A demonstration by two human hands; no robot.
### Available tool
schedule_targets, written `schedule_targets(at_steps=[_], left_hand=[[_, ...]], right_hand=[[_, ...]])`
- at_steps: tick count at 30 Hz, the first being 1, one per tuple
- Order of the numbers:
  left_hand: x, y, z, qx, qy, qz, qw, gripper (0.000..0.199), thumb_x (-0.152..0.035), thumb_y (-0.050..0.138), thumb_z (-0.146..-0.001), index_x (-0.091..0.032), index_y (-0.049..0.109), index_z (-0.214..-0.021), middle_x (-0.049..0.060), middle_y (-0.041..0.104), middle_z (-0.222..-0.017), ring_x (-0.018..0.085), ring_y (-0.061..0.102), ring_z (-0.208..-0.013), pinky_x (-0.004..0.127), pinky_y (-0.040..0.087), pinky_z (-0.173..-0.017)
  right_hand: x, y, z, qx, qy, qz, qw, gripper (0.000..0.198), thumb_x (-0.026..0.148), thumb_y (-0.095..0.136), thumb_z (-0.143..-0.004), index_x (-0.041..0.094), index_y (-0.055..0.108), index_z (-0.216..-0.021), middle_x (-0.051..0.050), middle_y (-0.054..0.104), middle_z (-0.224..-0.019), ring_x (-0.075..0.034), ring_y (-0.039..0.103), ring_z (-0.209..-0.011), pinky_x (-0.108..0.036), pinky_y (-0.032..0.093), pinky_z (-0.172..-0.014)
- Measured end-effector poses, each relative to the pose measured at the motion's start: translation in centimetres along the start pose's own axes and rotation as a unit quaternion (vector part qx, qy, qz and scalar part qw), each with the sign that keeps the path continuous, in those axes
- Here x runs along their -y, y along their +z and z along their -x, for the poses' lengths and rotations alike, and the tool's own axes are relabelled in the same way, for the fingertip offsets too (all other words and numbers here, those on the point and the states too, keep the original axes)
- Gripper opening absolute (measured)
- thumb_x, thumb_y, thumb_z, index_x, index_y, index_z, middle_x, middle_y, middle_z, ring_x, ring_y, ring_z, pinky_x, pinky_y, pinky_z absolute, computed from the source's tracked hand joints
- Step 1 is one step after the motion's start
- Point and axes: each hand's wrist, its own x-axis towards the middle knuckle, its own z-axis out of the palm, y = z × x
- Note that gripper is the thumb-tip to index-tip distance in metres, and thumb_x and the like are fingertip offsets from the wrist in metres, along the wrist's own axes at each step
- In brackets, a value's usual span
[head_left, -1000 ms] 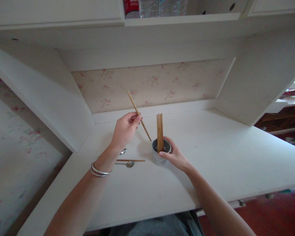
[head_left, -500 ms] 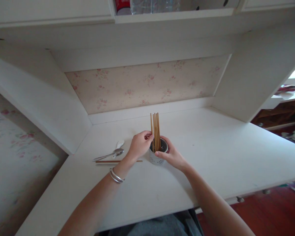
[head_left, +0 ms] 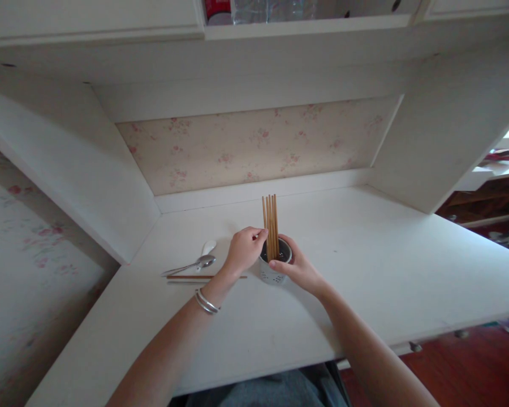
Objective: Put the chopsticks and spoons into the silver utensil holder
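Left hand [head_left: 245,249] pinches a chopstick [head_left: 264,217] at the holder's [head_left: 274,265] 10 o'clock; right hand [head_left: 297,268] grips the holder mid-tabletop [head_left: 365,271]. Best lower it straight, holder steady, then release.

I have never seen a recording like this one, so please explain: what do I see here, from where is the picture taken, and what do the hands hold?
There is no machine, only a person with bare hands. The camera sits on the person's head and looks down at a white desk, so both arms reach in from below. The left hand, with bangles on its wrist, pinches one wooden chopstick that stands among other chopsticks in a small white holder. The right hand grips that holder. To the left on the desk lie a metal spoon, a white spoon and one more chopstick.
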Motion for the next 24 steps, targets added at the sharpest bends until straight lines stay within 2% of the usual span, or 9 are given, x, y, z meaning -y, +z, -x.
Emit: schedule_targets(at_steps=[5,9,14,18,21,24], left_hand=[[0.1,0.1,0.2,0.011,0.015,0.001,1.0,0.044,-0.046,0.038,-0.091,-0.019,0.069,-0.075,0.003,0.07,-0.081,0.015,0.061,-0.074,0.024,0.041,-0.066],[0.1,0.3,0.5,0.027,0.02,0.045,0.998,0.042,-0.045,0.039,-0.091,-0.018,0.069,-0.077,0.004,0.069,-0.083,0.016,0.062,-0.08,0.025,0.044,-0.075],[0.0,0.7,2.1,0.037,-0.016,0.185,0.982,0.041,-0.047,0.041,-0.091,-0.018,0.068,-0.102,0.007,0.067,-0.11,0.019,0.059,-0.105,0.029,0.042,-0.095],[-0.1,1.1,3.9,0.068,-0.07,0.297,0.95,0.056,-0.052,0.043,-0.089,-0.018,0.047,-0.134,0.009,0.048,-0.14,0.022,0.045,-0.127,0.034,0.034,-0.107],[0.2,1.5,4.9,0.072,-0.102,0.35,0.928,0.074,-0.053,0.053,-0.084,-0.017,0.029,-0.144,0.011,0.039,-0.146,0.025,0.041,-0.13,0.037,0.032,-0.109],[0.8,1.9,5.4,0.065,-0.086,0.383,0.917,0.082,-0.05,0.062,-0.079,-0.017,0.025,-0.145,0.013,0.041,-0.143,0.026,0.042,-0.13,0.039,0.031,-0.11]], right_hand=[[0.0,-0.1,0.1,-0.003,0.014,0.013,1.0,0.071,0.038,0.074,-0.071,0.022,0.04,-0.132,-0.009,0.058,-0.124,-0.024,0.055,-0.112,-0.041,0.044,-0.096],[-0.1,-0.2,0.0,-0.004,0.017,0.022,1.0,0.071,0.039,0.074,-0.071,0.022,0.04,-0.132,-0.01,0.059,-0.123,-0.025,0.056,-0.112,-0.041,0.046,-0.093],[-0.4,-0.2,-0.1,-0.007,0.005,0.02,1.0,0.072,0.039,0.075,-0.071,0.021,0.04,-0.132,-0.01,0.057,-0.127,-0.025,0.054,-0.114,-0.041,0.044,-0.097],[-0.6,-0.2,0.0,0.006,0.002,0.002,1.0,0.071,0.04,0.073,-0.073,0.023,0.039,-0.133,-0.01,0.056,-0.128,-0.025,0.054,-0.115,-0.042,0.044,-0.097],[-0.8,-0.1,0.1,0.009,0.012,-0.012,1.0,0.07,0.041,0.072,-0.074,0.024,0.038,-0.133,-0.01,0.058,-0.126,-0.026,0.055,-0.115,-0.043,0.045,-0.097],[-1.3,0.0,0.1,0.015,0.018,-0.031,0.999,0.072,0.042,0.072,-0.074,0.026,0.036,-0.134,-0.01,0.056,-0.129,-0.026,0.054,-0.117,-0.044,0.044,-0.098]])
